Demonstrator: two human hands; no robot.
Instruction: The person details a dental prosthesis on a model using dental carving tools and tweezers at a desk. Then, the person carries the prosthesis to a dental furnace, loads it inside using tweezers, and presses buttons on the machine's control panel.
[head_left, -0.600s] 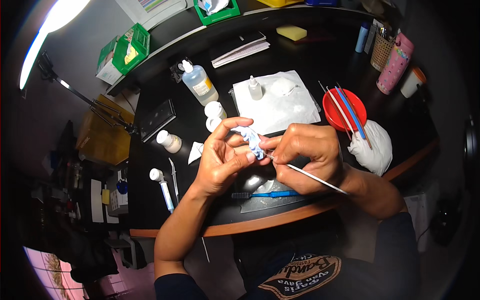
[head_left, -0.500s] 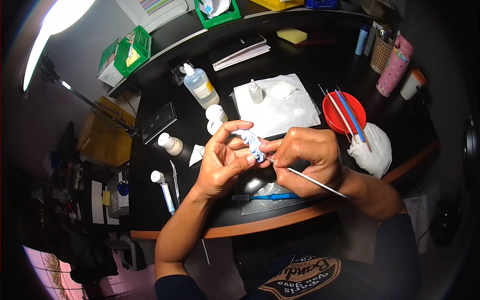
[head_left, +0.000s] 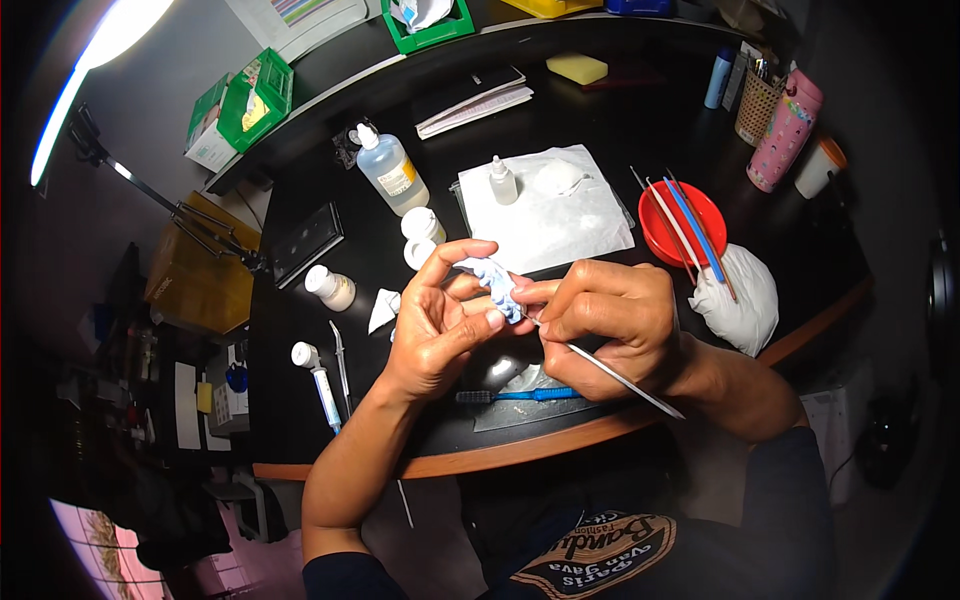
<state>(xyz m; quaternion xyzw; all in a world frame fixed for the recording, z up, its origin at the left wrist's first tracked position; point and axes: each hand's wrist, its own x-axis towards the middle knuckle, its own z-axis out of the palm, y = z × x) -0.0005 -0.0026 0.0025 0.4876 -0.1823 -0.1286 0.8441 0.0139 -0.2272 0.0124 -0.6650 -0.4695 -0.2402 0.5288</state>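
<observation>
- The left hand [head_left: 435, 335] holds the pale blue model [head_left: 496, 285] between thumb and fingers, above the table [head_left: 640, 130], near the middle of its front edge
- The right hand [head_left: 615, 325] is closed narrowly around a thin tool [head_left: 625, 380]; the tip is at the model's lower end, but I cannot tell if it touches
- Near the table's right edge is a red bowl [head_left: 655, 230], with several sticks [head_left: 700, 232] leaning over its rim
- A big bottle [head_left: 393, 175] with clear liquid stands toward the left edge; how full it is, I cannot tell
- A small bottle [head_left: 503, 182] stands on the paper [head_left: 540, 235], close to the paper's upper edge
- The jar [head_left: 330, 288], nearer the left edge, is capped and seems to contain something beige
- Near the far right corner, a basket [head_left: 757, 108] holds pens [head_left: 765, 68]
</observation>
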